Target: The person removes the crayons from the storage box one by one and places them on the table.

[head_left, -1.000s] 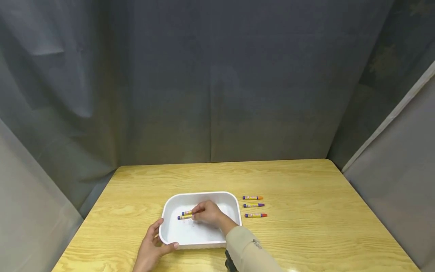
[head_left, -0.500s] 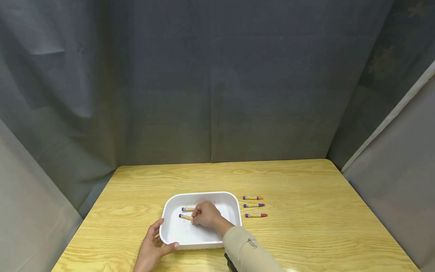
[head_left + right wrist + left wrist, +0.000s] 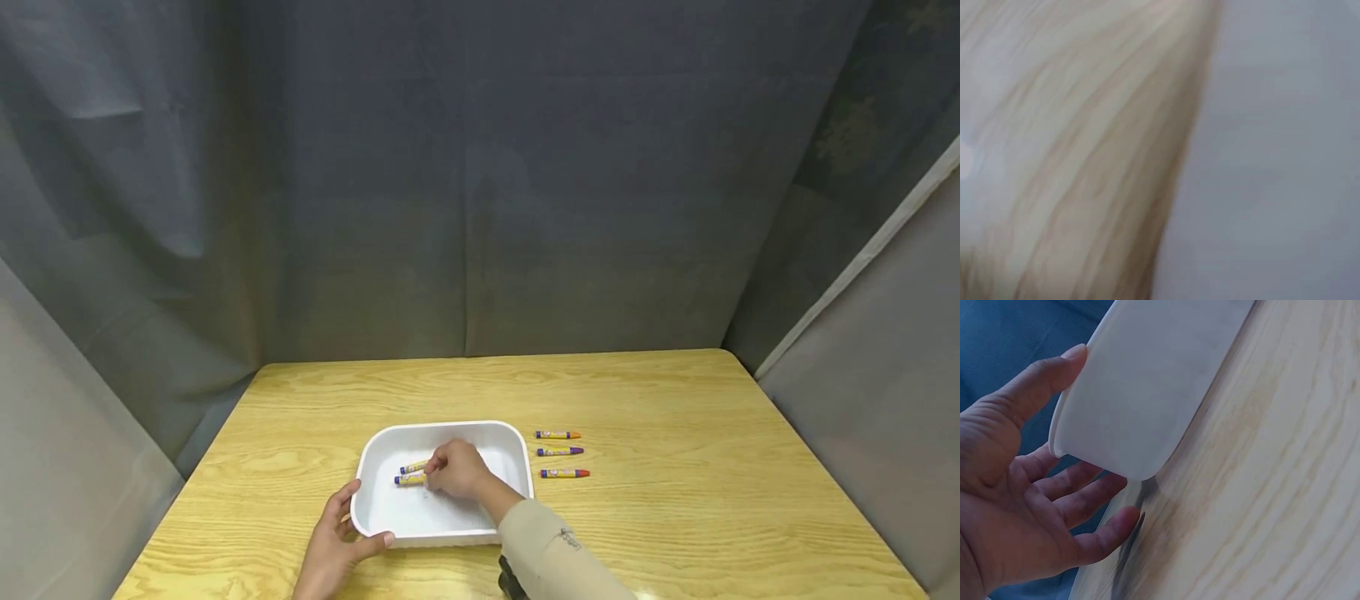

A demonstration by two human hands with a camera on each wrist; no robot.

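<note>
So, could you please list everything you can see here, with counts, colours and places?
White plastic tray: one, white, near the front edge of the table.
Crayons in the tray: two, yellow wrappers with blue ends, side by side on the tray floor.
Crayons on the table: three, tipped orange, purple and red, in a row right of the tray.
Light wooden table: one, pale yellow wood grain.
Grey fabric backdrop: grey, behind and beside the table.
Left hand: holds the tray's front-left corner, thumb on the rim.
Right hand: beige sleeve, inside the tray, fingertips at the two crayons.
</note>
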